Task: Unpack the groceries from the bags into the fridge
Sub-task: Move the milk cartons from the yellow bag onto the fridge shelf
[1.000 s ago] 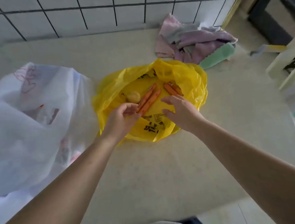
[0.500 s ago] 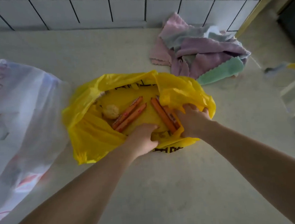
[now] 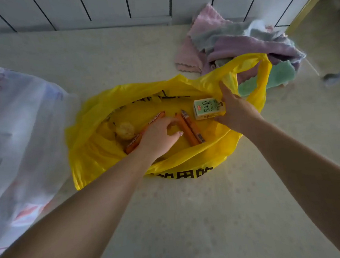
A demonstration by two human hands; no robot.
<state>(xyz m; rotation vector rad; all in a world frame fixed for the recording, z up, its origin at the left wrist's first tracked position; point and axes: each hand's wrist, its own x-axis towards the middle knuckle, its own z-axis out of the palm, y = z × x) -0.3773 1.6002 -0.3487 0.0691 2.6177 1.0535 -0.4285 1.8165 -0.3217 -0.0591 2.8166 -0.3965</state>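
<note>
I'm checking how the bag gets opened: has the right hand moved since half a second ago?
Yes. The right hand has pulled the yellow plastic bag's rim back toward the pile of pastel cloths, uncovering a small milk carton.

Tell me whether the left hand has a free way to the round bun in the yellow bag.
Probably yes. The left hand is inside the open yellow bag, the bun lies uncovered just beside it, and only a sausage stick sits between them.

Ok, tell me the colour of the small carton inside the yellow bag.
The carton is cream-white with green lettering and a small red logo, seen best in the head view.
</note>
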